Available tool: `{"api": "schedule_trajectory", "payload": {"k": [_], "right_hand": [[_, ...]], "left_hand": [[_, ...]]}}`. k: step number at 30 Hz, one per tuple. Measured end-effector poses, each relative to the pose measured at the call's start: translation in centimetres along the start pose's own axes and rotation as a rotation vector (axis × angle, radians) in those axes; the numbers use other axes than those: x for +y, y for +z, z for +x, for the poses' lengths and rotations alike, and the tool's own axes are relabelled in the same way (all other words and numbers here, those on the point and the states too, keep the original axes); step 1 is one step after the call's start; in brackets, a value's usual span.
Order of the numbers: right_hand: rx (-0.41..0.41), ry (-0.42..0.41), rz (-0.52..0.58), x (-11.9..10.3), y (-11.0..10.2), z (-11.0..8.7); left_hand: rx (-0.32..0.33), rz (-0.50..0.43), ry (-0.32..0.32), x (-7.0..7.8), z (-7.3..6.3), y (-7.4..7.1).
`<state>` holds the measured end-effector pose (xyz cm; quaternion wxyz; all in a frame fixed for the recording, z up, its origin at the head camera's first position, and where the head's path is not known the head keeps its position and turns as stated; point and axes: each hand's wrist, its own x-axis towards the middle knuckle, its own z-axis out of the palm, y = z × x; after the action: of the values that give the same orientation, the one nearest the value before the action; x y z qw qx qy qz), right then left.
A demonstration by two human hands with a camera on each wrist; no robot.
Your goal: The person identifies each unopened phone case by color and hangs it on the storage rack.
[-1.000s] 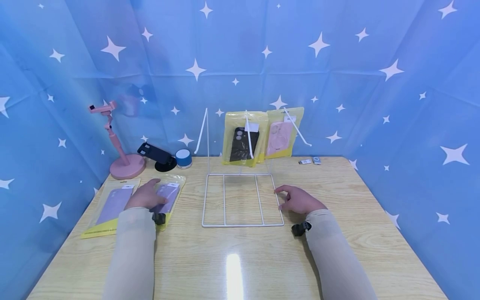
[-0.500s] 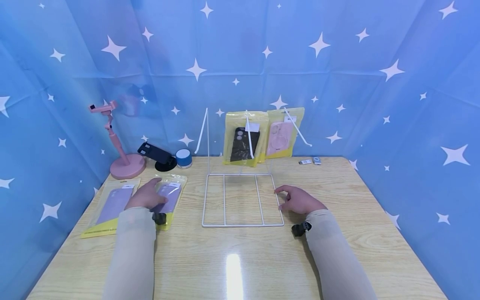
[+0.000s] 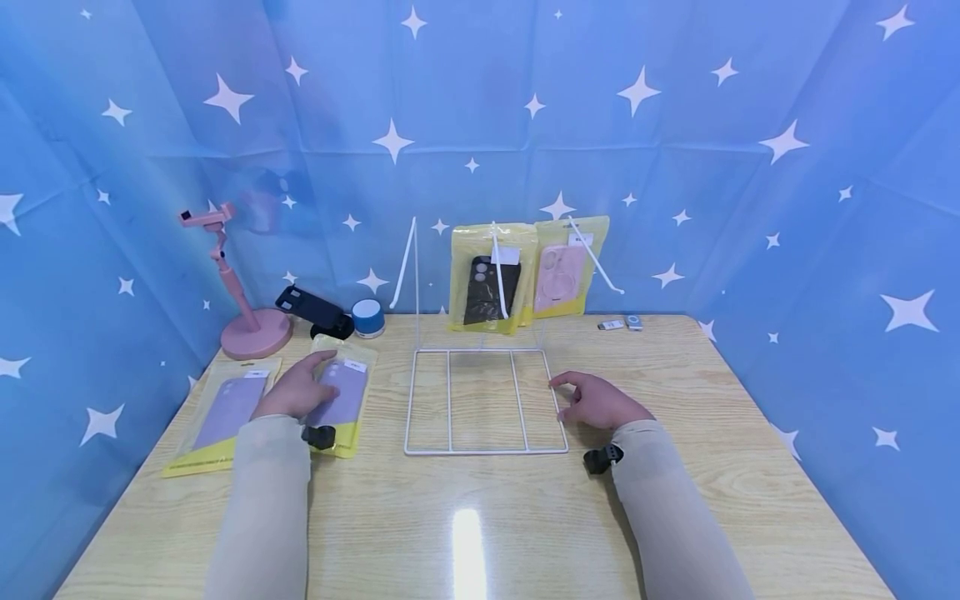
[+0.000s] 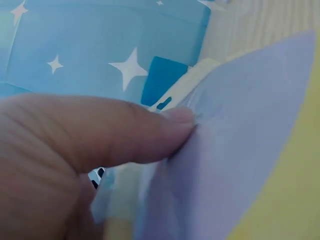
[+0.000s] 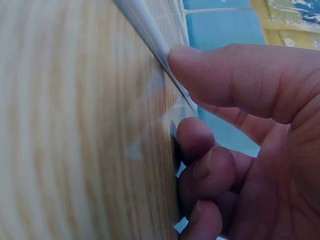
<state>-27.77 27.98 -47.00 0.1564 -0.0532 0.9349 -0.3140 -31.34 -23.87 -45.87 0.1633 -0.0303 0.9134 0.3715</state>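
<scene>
My left hand [image 3: 296, 390] pinches a clear and yellow pouch with a purple phone case [image 3: 343, 392] by its left side. In the left wrist view the thumb presses on the pouch's front [image 4: 240, 130], and the fingers behind are mostly hidden. The pouch tilts up off the tabletop. A second pouched purple phone case [image 3: 228, 408] lies flat to the left. My right hand [image 3: 600, 400] holds the right base rail of a white wire display rack [image 3: 486, 452]; in the right wrist view the thumb is on the rail [image 5: 145, 35] and the other fingers curl near the tabletop.
Pouches with a black phone case [image 3: 480, 292] and a pink phone case [image 3: 558, 275] hang on the rack's middle and right hooks. Behind my left hand stand a pink phone stand [image 3: 257, 333], a black phone holder [image 3: 311, 308] and a blue-white cylinder [image 3: 367, 317]. Small USB sticks [image 3: 611, 323] lie back right.
The pouch in my left hand has tilted up, its top edge rising and shifting slightly right. The right hand and the rack stay where they were.
</scene>
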Motion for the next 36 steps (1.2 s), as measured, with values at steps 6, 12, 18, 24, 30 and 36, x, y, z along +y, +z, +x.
{"api": "schedule_trajectory", "payload": {"k": [6,12,18,24,30,36], "right_hand": [[0.0,-0.005,0.003,0.0,0.0,0.0],[-0.003,-0.006,0.004,0.0,0.0,0.0],[-0.001,-0.016,0.01,-0.1,-0.1,-0.1],[0.001,-0.022,0.009,-0.2,-0.1,-0.2],[0.004,-0.018,0.007,-0.2,-0.1,-0.2],[0.005,-0.005,0.002,-0.3,-0.1,-0.3]], "left_hand": [[0.007,0.001,0.11,0.4,-0.7,-0.6],[0.055,-0.067,0.224,0.8,-1.3,-0.8],[0.085,-0.207,0.375,0.7,-1.4,-0.9],[0.082,-0.326,0.439,1.0,-1.7,-1.0],[0.059,-0.458,0.499,1.5,-1.8,-0.8],[0.102,-0.522,0.506,2.2,-2.1,-0.6]]}}
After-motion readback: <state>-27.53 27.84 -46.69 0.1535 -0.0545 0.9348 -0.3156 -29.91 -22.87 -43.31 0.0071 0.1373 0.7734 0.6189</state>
